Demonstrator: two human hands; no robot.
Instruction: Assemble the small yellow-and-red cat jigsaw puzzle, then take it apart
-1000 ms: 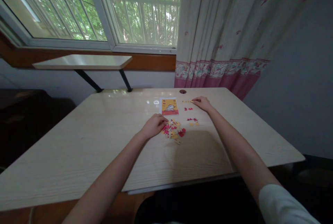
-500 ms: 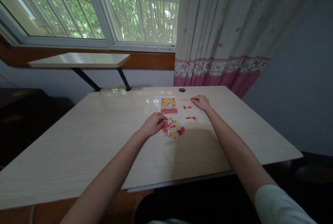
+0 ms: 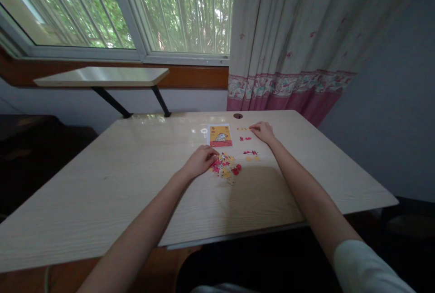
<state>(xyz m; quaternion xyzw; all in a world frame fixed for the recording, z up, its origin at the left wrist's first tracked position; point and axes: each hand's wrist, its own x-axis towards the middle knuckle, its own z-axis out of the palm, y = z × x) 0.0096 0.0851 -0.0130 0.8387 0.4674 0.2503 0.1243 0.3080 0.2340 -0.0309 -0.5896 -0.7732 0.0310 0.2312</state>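
Note:
My left hand (image 3: 201,160) rests at the left edge of a loose pile of red, yellow and pale jigsaw pieces (image 3: 224,166). Its fingers are bent and drawn together at the pile; what they hold, if anything, is too small to make out. Further back on the right, my right hand (image 3: 262,131) pinches at the end of a short row of yellow jigsaw pieces (image 3: 242,129), a yellow piece at its fingertips. Between the hands lies a picture card (image 3: 220,137) showing a white animal on yellow and red.
Small groups of red pieces (image 3: 245,139), dark red pieces (image 3: 250,153) and yellow pieces (image 3: 252,158) lie right of the card and pile. The wooden table (image 3: 136,184) has a cable hole (image 3: 238,116) and a raised shelf (image 3: 105,76) at the back. A curtain (image 3: 282,57) hangs behind.
The view has tilted very slightly. Both hands stay almost where they were, with the right fingertips still at the yellow row.

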